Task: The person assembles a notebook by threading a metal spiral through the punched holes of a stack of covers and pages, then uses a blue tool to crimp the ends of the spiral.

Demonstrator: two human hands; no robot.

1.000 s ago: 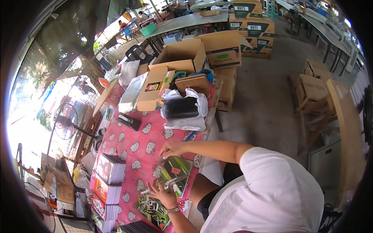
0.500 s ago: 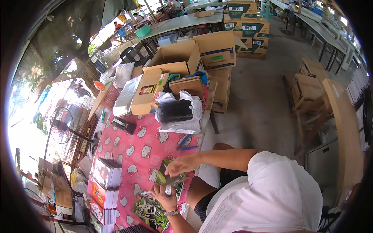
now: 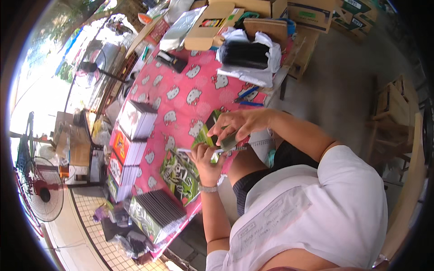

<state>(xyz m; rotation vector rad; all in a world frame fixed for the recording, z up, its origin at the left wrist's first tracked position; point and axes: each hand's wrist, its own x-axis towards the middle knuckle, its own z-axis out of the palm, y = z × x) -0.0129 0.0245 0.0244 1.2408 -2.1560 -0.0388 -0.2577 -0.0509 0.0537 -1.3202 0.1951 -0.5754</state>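
Note:
My left hand (image 3: 207, 163), with a watch on its wrist, grips a thin spiral notebook (image 3: 229, 142), seen nearly edge-on with its white page edge to the left. Curled over the notebook's dark green side are the fingers of my right hand (image 3: 233, 123); its thumb presses near the bound edge. Beneath the hands, green-and-black printed notebooks (image 3: 180, 174) lie flat on the pink tablecloth (image 3: 178, 108). A pile of similar green notebooks (image 3: 153, 214) with dark spiral bindings stands close to the table's near end.
Notebook stacks (image 3: 131, 144) with red and white covers line the left edge. Farther back are a black stapler-like tool (image 3: 172, 61), blue-handled pliers (image 3: 247, 95) and black binding coils (image 3: 246, 55) in white wrapping. Cardboard boxes (image 3: 309, 16) stand beyond. A fan (image 3: 44, 192) is at left.
The view has tilted down, bringing the near notebook pile into sight. My right hand has gone from pointing over the notebook to curling its fingers onto it. My left hand keeps its grip.

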